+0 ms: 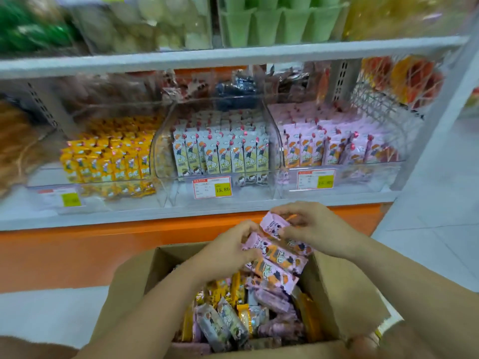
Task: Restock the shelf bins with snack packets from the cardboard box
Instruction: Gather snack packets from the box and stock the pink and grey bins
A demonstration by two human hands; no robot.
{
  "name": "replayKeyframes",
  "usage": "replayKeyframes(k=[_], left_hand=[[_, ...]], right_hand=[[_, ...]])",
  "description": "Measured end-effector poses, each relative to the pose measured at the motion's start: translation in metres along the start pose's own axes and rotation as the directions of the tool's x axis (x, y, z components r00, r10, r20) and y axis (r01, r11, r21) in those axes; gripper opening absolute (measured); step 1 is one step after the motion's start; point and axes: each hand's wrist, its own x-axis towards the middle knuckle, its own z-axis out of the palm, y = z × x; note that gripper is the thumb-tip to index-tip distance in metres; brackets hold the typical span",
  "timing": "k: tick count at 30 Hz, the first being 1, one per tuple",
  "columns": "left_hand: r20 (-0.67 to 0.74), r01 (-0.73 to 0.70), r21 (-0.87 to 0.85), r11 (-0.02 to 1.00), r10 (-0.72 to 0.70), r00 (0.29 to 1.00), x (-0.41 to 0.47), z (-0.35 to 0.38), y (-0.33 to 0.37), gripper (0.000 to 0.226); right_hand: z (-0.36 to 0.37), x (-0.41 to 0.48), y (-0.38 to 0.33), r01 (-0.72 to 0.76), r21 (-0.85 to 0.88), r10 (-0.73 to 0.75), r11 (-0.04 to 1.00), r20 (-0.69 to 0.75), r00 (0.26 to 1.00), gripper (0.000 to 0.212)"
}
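Observation:
An open cardboard box (pixel 334 288) sits below me, filled with several mixed snack packets (pixel 228 320) in yellow, grey and pink. Above its far edge both hands hold a bunch of pink snack packets (pixel 277 257). My left hand (pixel 228 248) grips the bunch from the left side. My right hand (pixel 308 224) pinches the top pink packet from the right. On the lower shelf stand three clear bins: a yellow-packet bin (pixel 108 161), a cream-packet bin (pixel 220 151) and a pink-packet bin (pixel 337 149), all holding upright rows of packets.
Price tags (pixel 212 187) hang on the bin fronts. An orange shelf base (pixel 103 244) runs behind the box. Higher shelves hold more blurred goods. A wire basket (pixel 383 99) with orange packets hangs at the right, beside the white shelf end panel (pixel 438 130).

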Motion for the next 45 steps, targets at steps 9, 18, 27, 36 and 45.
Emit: replayKeyframes(k=[9, 18, 27, 36, 45], left_hand=[[-0.082, -0.038, -0.141, 0.989, 0.027, 0.996, 0.002, -0.022, 0.061, 0.048], [-0.202, -0.080, -0.155, 0.985, 0.048, 0.978, 0.003, -0.023, 0.116, 0.033], [-0.243, -0.068, -0.143, 0.987, 0.031, 0.970, 0.016, -0.015, 0.146, 0.018], [-0.334, -0.104, -0.616, 0.781, -0.139, 0.932, 0.024, -0.020, 0.152, 0.025], [-0.105, 0.006, -0.750, 0.661, -0.127, 0.986, 0.027, -0.017, 0.152, 0.027]], right_hand=[[-0.030, -0.009, -0.008, 0.095, 0.273, -0.049, 0.957, -0.173, 0.984, 0.019], [-0.047, -0.003, -0.014, 0.303, 0.261, -0.197, 0.917, -0.364, 0.910, 0.009], [-0.065, -0.018, -0.016, 0.312, 0.290, -0.167, 0.905, -0.432, 0.886, 0.028], [-0.084, -0.024, -0.007, -0.073, 0.840, 0.066, 0.537, 0.044, 0.997, 0.047], [-0.091, -0.017, 0.009, 0.107, 0.825, 0.075, 0.555, -0.177, 0.981, 0.029]])
